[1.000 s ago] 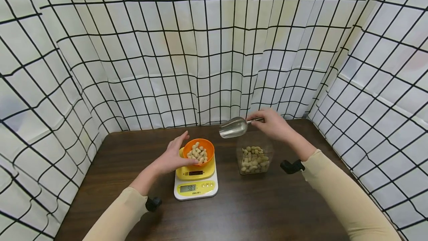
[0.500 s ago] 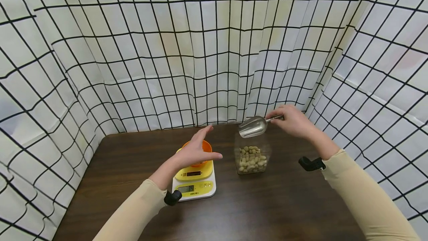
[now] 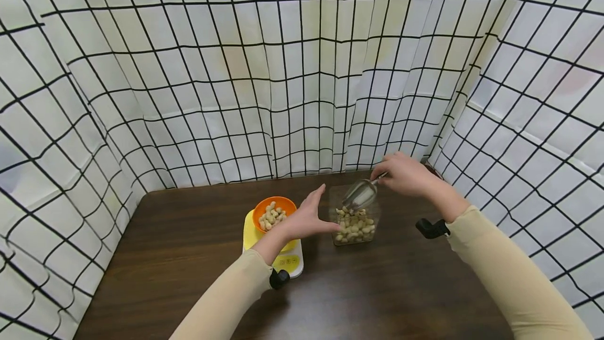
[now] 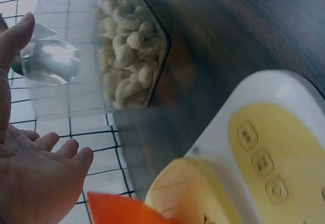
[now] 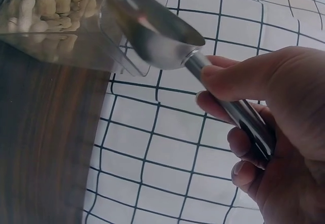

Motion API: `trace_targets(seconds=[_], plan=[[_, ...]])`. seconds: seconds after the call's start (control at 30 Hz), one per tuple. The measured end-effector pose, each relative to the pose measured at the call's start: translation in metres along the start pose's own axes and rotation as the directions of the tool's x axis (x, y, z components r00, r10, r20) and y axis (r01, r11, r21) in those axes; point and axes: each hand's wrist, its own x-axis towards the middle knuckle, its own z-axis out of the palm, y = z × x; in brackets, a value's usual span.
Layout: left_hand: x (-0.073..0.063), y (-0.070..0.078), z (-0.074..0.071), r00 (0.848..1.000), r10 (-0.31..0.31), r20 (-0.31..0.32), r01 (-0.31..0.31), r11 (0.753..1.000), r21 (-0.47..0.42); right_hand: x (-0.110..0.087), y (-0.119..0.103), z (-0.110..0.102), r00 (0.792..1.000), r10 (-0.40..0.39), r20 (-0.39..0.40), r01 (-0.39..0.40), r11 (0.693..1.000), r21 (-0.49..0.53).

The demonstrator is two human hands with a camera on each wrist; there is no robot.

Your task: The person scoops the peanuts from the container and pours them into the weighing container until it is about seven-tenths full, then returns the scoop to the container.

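My right hand (image 3: 403, 172) grips the handle of a metal scoop (image 3: 360, 194). The scoop's bowl dips into the mouth of a clear plastic container (image 4: 56, 104), partly filled with peanuts (image 3: 357, 229). In the right wrist view the scoop (image 5: 162, 43) looks free of peanuts. My left hand (image 3: 304, 219) is spread, thumb apart from the fingers, close to the container's left side; contact cannot be told. Behind that wrist an orange bowl (image 3: 256, 216) holding peanuts (image 3: 271, 215) stands on a yellow and white kitchen scale (image 3: 293, 264). My left forearm hides the scale's display.
The brown wooden table (image 3: 189, 256) carries the scale and the container. White curtains (image 3: 212, 93) with a black grid pattern enclose its back and both sides. A black wrist strap mount (image 3: 279, 278) juts from my left sleeve, another (image 3: 431, 229) from my right.
My left hand has moved right, away from the bowl to beside the container. My right hand has carried the scoop right, then lowered it into the container.
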Motion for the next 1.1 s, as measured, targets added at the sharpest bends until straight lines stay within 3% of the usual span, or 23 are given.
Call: trace_targets(seconds=[0.3, 0.57, 0.7, 0.8, 0.93, 1.1], plan=[[0.012, -0.003, 0.010, 1.000, 0.012, -0.008, -0.012, 0.998, -0.057, 0.013, -0.017, -0.005, 0.997, -0.048, 0.055, 0.058, 0.981, -0.183], [0.019, -0.008, 0.015, 0.999, 0.034, -0.004, -0.034, 0.996, -0.084, 0.020, -0.028, -0.002, 0.995, -0.059, 0.077, 0.079, 0.958, -0.277], [0.022, -0.009, 0.016, 0.999, 0.041, -0.010, -0.041, 0.996, -0.077, 0.023, -0.034, 0.004, 0.990, -0.067, 0.124, 0.104, 0.941, -0.323], [0.022, -0.008, 0.016, 0.998, 0.053, -0.016, -0.054, 0.995, -0.086, 0.025, -0.034, 0.011, 0.982, -0.036, 0.185, 0.088, 0.955, -0.282], [0.021, -0.007, 0.017, 0.998, 0.057, -0.021, -0.059, 0.992, -0.108, 0.026, -0.026, 0.019, 0.972, -0.013, 0.235, 0.049, 0.988, -0.147], [0.021, -0.006, 0.017, 0.999, 0.042, -0.027, -0.044, 0.993, -0.106, 0.022, -0.014, 0.024, 0.966, -0.010, 0.257, 0.021, 0.999, -0.042]])
